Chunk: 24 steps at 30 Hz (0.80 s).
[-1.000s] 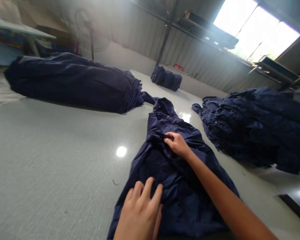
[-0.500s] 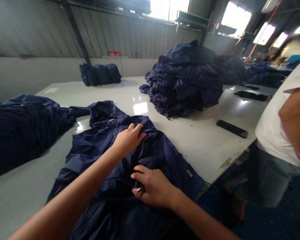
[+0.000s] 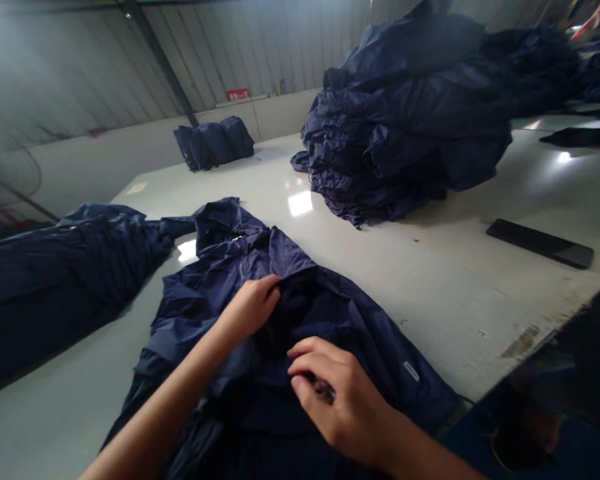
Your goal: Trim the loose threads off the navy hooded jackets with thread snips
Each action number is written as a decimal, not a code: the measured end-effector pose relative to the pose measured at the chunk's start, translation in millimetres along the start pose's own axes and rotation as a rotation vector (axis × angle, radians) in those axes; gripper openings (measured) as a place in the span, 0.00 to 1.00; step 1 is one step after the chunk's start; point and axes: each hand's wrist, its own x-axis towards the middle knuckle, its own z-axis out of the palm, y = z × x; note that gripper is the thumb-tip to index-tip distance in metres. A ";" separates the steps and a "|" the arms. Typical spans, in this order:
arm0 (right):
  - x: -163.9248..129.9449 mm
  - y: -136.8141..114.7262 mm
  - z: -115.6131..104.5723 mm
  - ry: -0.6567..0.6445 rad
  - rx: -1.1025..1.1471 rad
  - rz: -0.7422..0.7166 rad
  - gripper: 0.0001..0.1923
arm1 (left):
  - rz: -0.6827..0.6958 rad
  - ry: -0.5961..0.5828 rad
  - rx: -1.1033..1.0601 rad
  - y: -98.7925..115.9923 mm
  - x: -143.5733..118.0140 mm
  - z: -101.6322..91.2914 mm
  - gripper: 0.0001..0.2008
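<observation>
A dark navy hooded jacket lies spread on the table in front of me, its hood pointing away and a small white label on its right side. My left hand pinches the front edge of the jacket below the collar and lifts it a little, and dark folds show underneath. Just above the cloth on the right is my right hand, its fingers curled. A small dark and silvery object shows inside that hand, mostly hidden, and its kind is unclear.
On the white table, a large heap of navy garments stands at the back. Another garment pile lies left, and a folded bundle sits by the wall. A black phone-like slab rests near the right edge.
The left hand went from lying on the jacket to gripping and raising its front edge. My right hand has come off the cloth slightly. The view shifted, and the person at right is mostly out of frame.
</observation>
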 end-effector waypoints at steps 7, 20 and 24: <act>80.1 -32.4 -66.1 -0.038 -0.244 -0.127 0.15 | 0.018 0.014 0.077 5.9 -18.5 -30.0 0.12; 177.9 45.2 44.2 -0.370 -0.638 -0.074 0.18 | -0.256 -0.043 0.347 -13.9 -125.8 -22.0 0.19; 160.0 60.6 52.9 -0.347 -0.653 -0.019 0.29 | -0.304 0.027 0.294 -44.1 -100.1 -42.3 0.17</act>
